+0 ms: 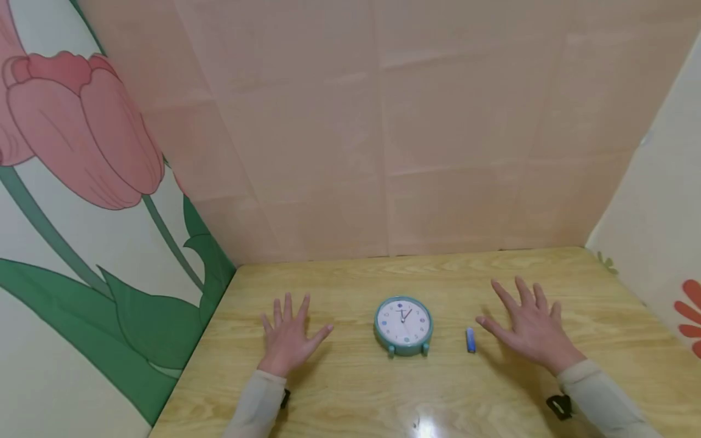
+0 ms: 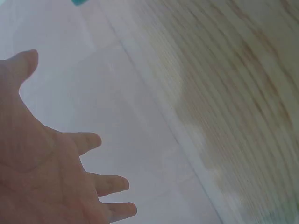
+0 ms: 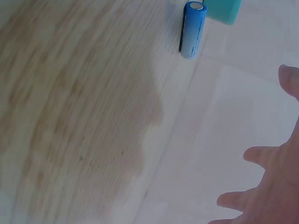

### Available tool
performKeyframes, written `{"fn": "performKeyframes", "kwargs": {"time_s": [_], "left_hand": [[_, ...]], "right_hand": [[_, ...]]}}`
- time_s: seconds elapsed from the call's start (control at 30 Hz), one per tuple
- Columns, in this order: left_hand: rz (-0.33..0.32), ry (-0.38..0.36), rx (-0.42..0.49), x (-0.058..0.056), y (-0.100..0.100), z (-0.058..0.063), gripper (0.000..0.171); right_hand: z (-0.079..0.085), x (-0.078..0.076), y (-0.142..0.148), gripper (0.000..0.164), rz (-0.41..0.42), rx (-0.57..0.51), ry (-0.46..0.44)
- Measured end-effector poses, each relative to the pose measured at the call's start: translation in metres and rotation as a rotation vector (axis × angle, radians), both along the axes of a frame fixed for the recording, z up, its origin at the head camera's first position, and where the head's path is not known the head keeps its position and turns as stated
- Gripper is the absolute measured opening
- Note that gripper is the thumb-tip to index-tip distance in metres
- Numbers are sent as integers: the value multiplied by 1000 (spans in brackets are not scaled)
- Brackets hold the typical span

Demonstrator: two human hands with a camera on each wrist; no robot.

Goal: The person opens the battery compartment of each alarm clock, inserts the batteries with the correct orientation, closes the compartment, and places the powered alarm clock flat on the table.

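A round teal alarm clock (image 1: 403, 322) with a white dial lies face up mid-table, its two small feet toward me. To its right lies a small blue battery (image 1: 471, 340), whose flat end and printed side show in the right wrist view (image 3: 192, 30). My left hand (image 1: 290, 342) is held over the table left of the clock, fingers spread, holding nothing. On the other side, my right hand (image 1: 530, 328) has its fingers spread too, its thumb tip close to the battery, and grips nothing. A sliver of the teal clock (image 3: 223, 9) shows beside the battery.
The wood-grain table (image 1: 339, 389) meets a creased pinkish-brown sheet (image 1: 383, 134) at the back. Left stands a panel with a painted tulip (image 1: 82, 128); right, a white panel (image 1: 657, 231) with a red flower. A dark strap (image 1: 560, 406) hangs under the right wrist.
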State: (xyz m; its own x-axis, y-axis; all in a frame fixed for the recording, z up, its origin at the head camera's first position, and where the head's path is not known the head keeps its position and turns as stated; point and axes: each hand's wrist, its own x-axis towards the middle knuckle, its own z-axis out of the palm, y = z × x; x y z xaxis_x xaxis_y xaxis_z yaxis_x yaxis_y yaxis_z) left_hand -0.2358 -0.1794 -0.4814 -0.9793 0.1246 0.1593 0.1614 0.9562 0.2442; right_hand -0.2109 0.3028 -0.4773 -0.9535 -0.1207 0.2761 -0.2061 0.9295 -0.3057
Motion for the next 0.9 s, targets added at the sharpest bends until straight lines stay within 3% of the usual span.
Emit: {"fn": "performKeyframes", "kwargs": {"time_s": [0.33,0.63,0.9], "left_hand": [[-98,-54,209,4,14,4,76],[-183,-98,301,2,47,22,70],[-213,-221,375,0,79,28,73]], "right_hand": [[8,3,-24,81,91,-4,23],[12,-1,-60,64,94,-54,32],[10,-8,-89,47,182,-85,-83]]}}
